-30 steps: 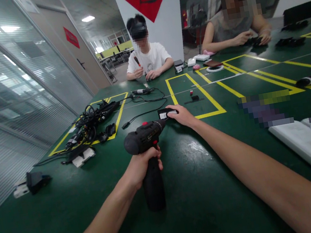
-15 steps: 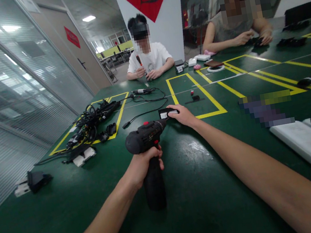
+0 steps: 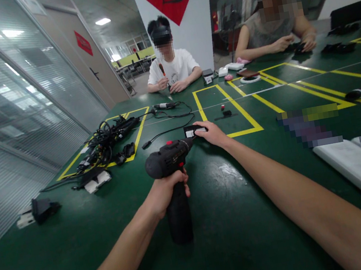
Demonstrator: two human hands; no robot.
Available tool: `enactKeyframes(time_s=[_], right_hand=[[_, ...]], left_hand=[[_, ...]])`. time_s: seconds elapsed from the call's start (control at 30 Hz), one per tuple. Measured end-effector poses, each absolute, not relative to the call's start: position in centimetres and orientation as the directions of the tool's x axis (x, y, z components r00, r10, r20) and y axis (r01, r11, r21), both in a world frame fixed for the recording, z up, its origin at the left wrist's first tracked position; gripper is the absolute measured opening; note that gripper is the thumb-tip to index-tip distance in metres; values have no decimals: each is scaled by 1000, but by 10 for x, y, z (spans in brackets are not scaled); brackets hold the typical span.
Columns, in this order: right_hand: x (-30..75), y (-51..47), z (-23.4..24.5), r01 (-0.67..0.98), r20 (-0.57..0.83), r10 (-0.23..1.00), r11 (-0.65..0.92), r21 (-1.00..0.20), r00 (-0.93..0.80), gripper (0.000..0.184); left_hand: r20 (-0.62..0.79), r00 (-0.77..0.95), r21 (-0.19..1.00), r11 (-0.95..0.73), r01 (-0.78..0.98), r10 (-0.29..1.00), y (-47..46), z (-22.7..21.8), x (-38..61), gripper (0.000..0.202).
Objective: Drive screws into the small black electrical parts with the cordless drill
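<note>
My left hand is wrapped round the handle of a black cordless drill with red buttons. The drill points away and to the right, its battery end low over the green table. At its tip lies a small black box-like part with a white label. My right hand grips the right side of that part, fingers over its top edge. Whether the bit touches the part is too small to make out.
Tangled black cables lie within yellow tape at left, near black-and-white parts and a black adapter. A white device stands at right. Across the table, one person holds a screwdriver; another person handles something dark.
My hands, the drill and the black part stay practically where they were. The person at the right has turned their head slightly.
</note>
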State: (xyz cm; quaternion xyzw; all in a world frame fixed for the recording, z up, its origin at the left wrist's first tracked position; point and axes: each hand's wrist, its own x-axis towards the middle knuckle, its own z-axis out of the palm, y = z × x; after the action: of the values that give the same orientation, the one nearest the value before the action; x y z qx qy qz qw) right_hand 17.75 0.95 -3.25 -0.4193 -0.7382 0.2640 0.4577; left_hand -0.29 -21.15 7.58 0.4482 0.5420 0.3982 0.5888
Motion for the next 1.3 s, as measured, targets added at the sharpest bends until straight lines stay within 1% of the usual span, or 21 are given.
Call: enactKeyframes(time_s=[0.67, 1.07, 1.3], right_hand=[[177, 9, -32, 379, 451, 863, 505, -776, -228, 42], [176, 8, -32, 388, 452, 863, 505, -771, -224, 40], [176, 9, -33, 386, 454, 861, 508, -770, -227, 42]], left_hand=[[-294, 90, 956, 291, 42, 952, -211, 75, -3, 19], [-277, 111, 961, 275, 39, 954, -211, 74, -5, 15], [-296, 100, 955, 292, 50, 950, -211, 74, -3, 20]])
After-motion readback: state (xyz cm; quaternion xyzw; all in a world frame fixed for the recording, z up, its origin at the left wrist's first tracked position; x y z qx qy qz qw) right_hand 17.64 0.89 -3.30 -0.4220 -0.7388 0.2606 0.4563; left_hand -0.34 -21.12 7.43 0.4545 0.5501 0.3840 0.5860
